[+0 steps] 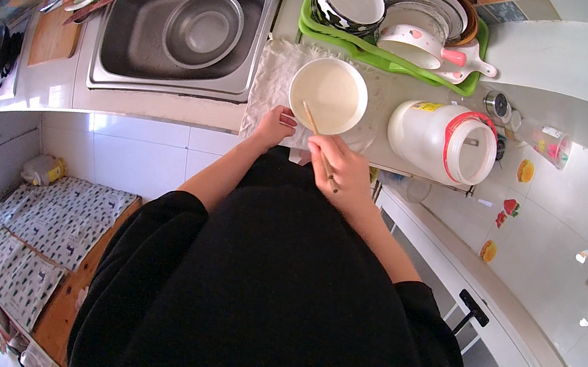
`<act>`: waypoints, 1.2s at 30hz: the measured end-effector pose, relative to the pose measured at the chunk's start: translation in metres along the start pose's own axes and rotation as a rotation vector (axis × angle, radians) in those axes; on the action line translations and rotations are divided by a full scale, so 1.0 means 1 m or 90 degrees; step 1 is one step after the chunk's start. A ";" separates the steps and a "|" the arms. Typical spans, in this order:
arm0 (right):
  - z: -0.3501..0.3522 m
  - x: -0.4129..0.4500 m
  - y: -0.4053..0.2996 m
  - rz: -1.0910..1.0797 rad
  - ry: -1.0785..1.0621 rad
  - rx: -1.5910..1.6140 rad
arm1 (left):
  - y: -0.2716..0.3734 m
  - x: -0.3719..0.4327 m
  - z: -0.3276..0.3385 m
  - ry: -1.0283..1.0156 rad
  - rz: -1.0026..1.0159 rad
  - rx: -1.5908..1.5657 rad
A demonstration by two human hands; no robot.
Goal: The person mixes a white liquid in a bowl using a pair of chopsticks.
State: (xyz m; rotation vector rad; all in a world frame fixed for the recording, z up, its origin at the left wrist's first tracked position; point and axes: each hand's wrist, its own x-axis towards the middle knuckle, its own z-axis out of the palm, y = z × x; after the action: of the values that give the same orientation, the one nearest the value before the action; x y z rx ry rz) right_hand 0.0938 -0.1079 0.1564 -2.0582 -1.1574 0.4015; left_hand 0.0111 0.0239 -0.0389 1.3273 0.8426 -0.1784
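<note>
A white bowl stands on a pale, fluffy cloth at the counter's front edge. It contains a smooth cream-coloured liquid. My right hand grips a pair of wooden chopsticks, whose tips reach over the near rim to the liquid. Beside the bowl's near left side is my left hand, its fingers partly curled. Whether those fingers touch the bowl is not clear.
A large white plastic jar lies tilted at the right. Behind the bowl, a green dish rack holds bowls, plates and a small pan. To the left, a steel sink contains a metal basin; farther left lies a wooden cutting board.
</note>
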 end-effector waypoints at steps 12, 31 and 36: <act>-0.022 -0.011 0.007 0.080 -0.040 0.028 | -0.001 -0.001 0.002 -0.032 -0.021 0.008; -0.039 -0.004 0.051 0.105 -0.091 0.113 | 0.000 -0.005 0.009 -0.032 -0.049 -0.062; -0.037 -0.001 0.073 0.221 0.018 0.112 | -0.003 -0.003 0.009 -0.028 -0.044 -0.084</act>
State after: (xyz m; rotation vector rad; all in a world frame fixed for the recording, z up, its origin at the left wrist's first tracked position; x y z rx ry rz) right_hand 0.1591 -0.1490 0.1287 -2.1001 -0.7182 0.6151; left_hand 0.0114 0.0139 -0.0394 1.1676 0.8497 -0.2023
